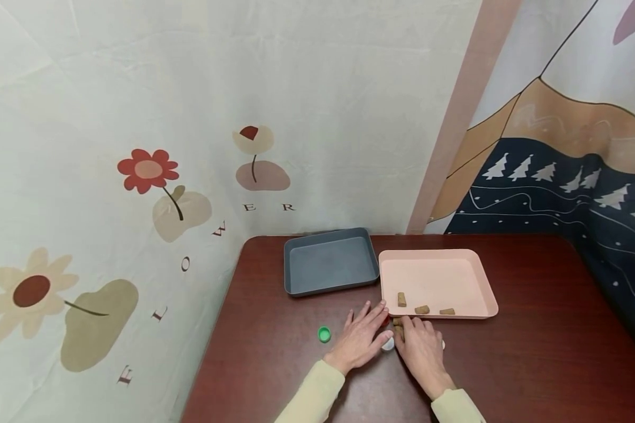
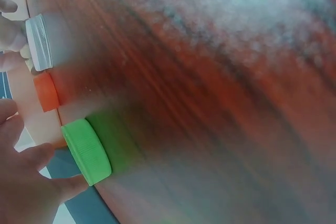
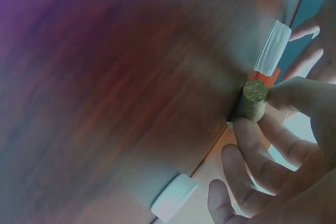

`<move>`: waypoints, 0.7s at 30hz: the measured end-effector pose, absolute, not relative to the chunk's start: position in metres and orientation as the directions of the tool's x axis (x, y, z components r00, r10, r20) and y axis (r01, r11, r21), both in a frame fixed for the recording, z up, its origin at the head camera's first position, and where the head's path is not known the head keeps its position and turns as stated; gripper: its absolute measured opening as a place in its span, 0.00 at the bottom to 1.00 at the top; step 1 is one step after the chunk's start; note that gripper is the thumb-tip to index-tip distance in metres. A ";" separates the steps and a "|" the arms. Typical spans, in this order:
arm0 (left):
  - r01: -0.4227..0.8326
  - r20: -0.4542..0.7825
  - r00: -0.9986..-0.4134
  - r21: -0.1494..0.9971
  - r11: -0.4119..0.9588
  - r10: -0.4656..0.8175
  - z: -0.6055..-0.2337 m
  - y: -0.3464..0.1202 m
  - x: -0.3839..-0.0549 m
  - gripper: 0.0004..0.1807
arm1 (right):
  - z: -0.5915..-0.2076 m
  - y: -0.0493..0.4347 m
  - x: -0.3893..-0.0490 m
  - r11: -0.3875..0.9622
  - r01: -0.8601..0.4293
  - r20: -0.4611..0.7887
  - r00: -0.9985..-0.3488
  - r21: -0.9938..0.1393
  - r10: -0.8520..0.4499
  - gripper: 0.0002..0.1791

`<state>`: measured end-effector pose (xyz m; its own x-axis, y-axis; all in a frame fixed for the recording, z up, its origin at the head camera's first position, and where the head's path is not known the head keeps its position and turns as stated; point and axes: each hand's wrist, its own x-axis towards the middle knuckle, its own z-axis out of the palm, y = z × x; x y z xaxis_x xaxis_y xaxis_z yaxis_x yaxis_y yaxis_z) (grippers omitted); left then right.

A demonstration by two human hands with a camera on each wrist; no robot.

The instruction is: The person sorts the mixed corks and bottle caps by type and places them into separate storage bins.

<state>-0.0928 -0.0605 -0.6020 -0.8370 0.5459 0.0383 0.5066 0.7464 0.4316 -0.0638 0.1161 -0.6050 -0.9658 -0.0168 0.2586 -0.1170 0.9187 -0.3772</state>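
Note:
My right hand (image 1: 422, 353), in front of the pink tray, pinches a cork (image 3: 254, 100) between thumb and fingers. A corner of a cork (image 1: 398, 321) shows by those fingertips in the head view. My left hand (image 1: 356, 343) lies to the left with fingers spread and extended. Its fingertips are beside a red-orange cap (image 2: 46, 92), mostly hidden in the head view. A white ridged cap (image 3: 273, 48) is between the hands. A green cap (image 1: 324, 334) sits left of the left hand. Another white cap (image 3: 174, 198) is partly covered by the right hand in the head view.
The pink tray (image 1: 434, 270) stands at the back right of the dark red-brown table (image 1: 529, 352), with three corks (image 1: 422, 309) along its near side. Left of it, almost touching, is a dark grey tray (image 1: 330, 261). Printed cloth (image 1: 338, 117) hangs behind the table.

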 end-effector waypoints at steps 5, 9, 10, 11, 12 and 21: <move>0.505 0.034 -0.837 0.434 0.746 0.547 -0.602 -0.061 -0.093 0.36 | -0.606 0.117 -0.061 0.930 -0.128 0.254 -0.966 -0.345 -0.039 0.11; 0.502 0.035 -0.838 0.437 0.746 0.544 -0.603 -0.061 -0.094 0.36 | -0.607 0.118 -0.059 0.935 -0.150 0.259 -0.964 -0.322 -0.066 0.15; 0.502 0.037 -0.839 0.438 0.746 0.543 -0.604 -0.061 -0.094 0.36 | -0.607 0.119 -0.058 0.935 -0.157 0.261 -0.963 -0.319 -0.072 0.17; 0.502 0.038 -0.839 0.438 0.746 0.542 -0.604 -0.061 -0.094 0.36 | -0.607 0.119 -0.057 0.935 -0.161 0.262 -0.962 -0.315 -0.077 0.17; 0.501 0.039 -0.840 0.439 0.746 0.542 -0.605 -0.061 -0.094 0.36 | -0.608 0.120 -0.057 0.935 -0.164 0.261 -0.962 -0.313 -0.081 0.18; 0.501 0.042 -0.841 0.436 0.748 0.540 -0.607 -0.061 -0.095 0.35 | -0.611 0.128 -0.050 0.921 -0.190 0.298 -0.951 -0.340 -0.086 0.18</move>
<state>-0.0950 -0.0611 -0.6067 -0.8409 0.5396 0.0421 0.5015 0.7476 0.4355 -0.0505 0.1279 -0.6106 -0.9505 -0.0860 0.2985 -0.1900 0.9211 -0.3398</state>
